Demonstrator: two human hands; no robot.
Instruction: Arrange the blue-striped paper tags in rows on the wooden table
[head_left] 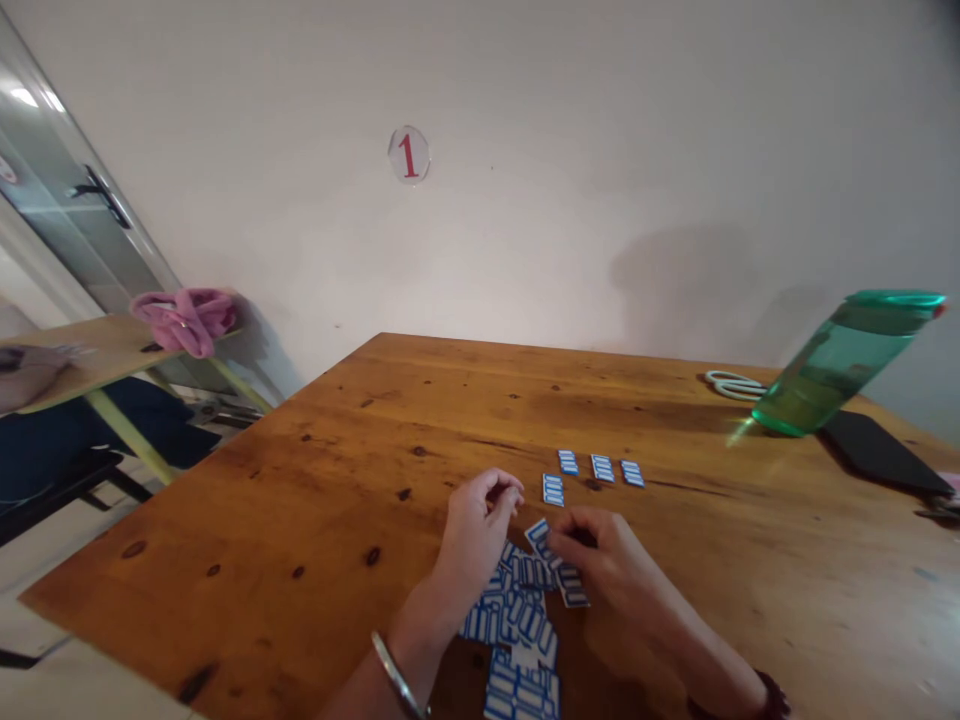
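Card [538,533] — right edge between right fingers [571,553].

A blue-and-white rectangular-card pile [517,620] lies on the brown wooden table [420,410]; four cards [602,468] behind; green cylindrical plastic bottle [840,360] right.

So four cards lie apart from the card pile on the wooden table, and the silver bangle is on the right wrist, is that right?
Not quite: the head view shows the silver bangle on the wrist of the left hand. The four cards do lie apart from the card pile on the wooden table.
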